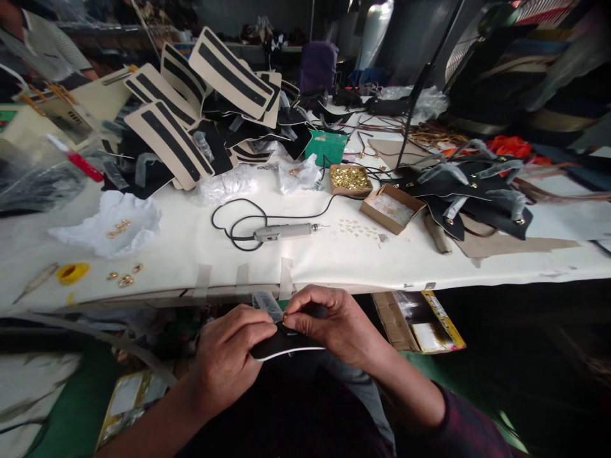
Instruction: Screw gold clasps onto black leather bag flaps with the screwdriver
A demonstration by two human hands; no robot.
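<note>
White-covered table [329, 261] spans the middle of the frame, crowded at upper left with beige panels striped in black [169, 143] and at right with flat black pieces carrying gold fittings [482, 197]. At bottom centre, off the table's front edge and above the lap, the flat black leather-like piece with a white edge [281, 346] lies between the hands. The left hand [228, 356] has its grip clamped on the left end of that piece, fingers above and thumb apparently beneath; the right hand [337, 324] pinches a tiny gold metal fitting [285, 319] between thumb and forefinger at the upper edge. Such a small, smooth fitting could slip from the fingertips, and with no tabletop below it would probably drop to the dark floor. If the left grip slackens, the piece may flex and spoil the alignment. On the table, the grey pen-shaped power tool [289, 232] lies near loose tiny gold pieces [357, 227]; a tug on its black looped cord [265, 205] could scatter them.
</note>
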